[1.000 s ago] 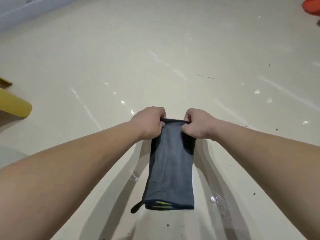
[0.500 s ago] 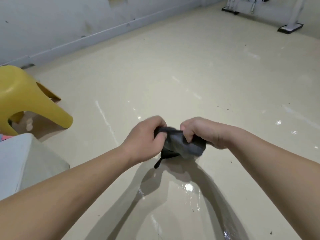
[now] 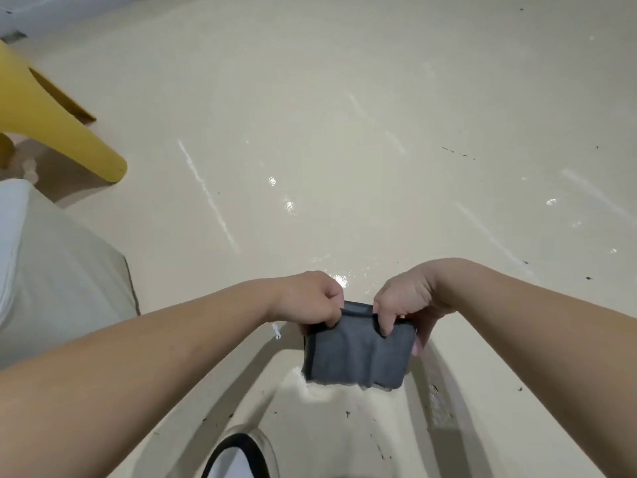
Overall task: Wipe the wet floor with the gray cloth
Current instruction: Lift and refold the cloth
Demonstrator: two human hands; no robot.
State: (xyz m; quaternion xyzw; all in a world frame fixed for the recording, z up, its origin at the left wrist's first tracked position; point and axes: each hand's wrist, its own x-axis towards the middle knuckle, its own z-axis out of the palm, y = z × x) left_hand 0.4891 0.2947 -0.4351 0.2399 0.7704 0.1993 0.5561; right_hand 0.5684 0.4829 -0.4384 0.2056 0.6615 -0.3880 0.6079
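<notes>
Gray cloth point(image 3: 358, 357): folded to a small rectangle with a dark border. It hangs between and just below the two grips, its top hem stretched from one to the other. Its lower edge is close to the floor point(image 3: 344, 98); whether it touches cannot be told.

Left grip point(image 3: 306, 300): closed on the cloth's upper left corner, fingers curled round the hem, back of the hand up.

Right grip point(image 3: 405, 298): closed on the upper right corner. The thumb pinches down over the front face; the fingers point(image 3: 418, 339) curl behind the cloth's right edge.

Floor: cream and glossy. A wet patch point(image 3: 339, 279) glints just beyond the two grips, with smaller glints and pale streaks farther out. Dark specks lie on the near side of the cloth and out to the right of the right grip. Forearm shadows flank the cloth on both sides.

Yellow stool point(image 3: 51, 125): plastic, one splayed leg on the floor, well apart, beyond and to the left of the left grip.

Pale trouser leg point(image 3: 51, 270): left of the left forearm, nearer than the stool.

Shoe point(image 3: 241, 457): white with black trim, on the floor on the near side of the cloth, below the left grip.
</notes>
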